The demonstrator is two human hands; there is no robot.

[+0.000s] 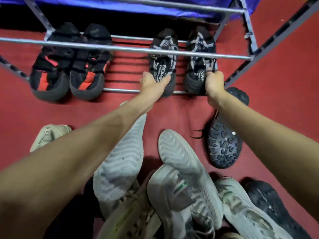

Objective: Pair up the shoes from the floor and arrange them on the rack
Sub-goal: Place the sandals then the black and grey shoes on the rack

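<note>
Two black-and-grey patterned shoes sit side by side at the right end of the rack's lowest shelf [120, 90], toes pointing to 12 o'clock, heels at the front rail. The left hand [151, 82] has its grip closed round the heel collar of the left patterned shoe [163, 54], thumb on one side and fingers on the other. The right hand [213, 82] pinches the heel of the right patterned shoe [201, 49] with curled fingers. At 9 o'clock from these, well apart on the same shelf, stands a black-and-red pair [69, 66]. On the red floor [276, 66], at 6 o'clock, lie several pale shoes [181, 178], some sole-up and overlapping. A black shoe with a lugged sole [224, 144] lies sole-up at 4 o'clock, and a beige shoe [50, 135] at 8 o'clock.
</note>
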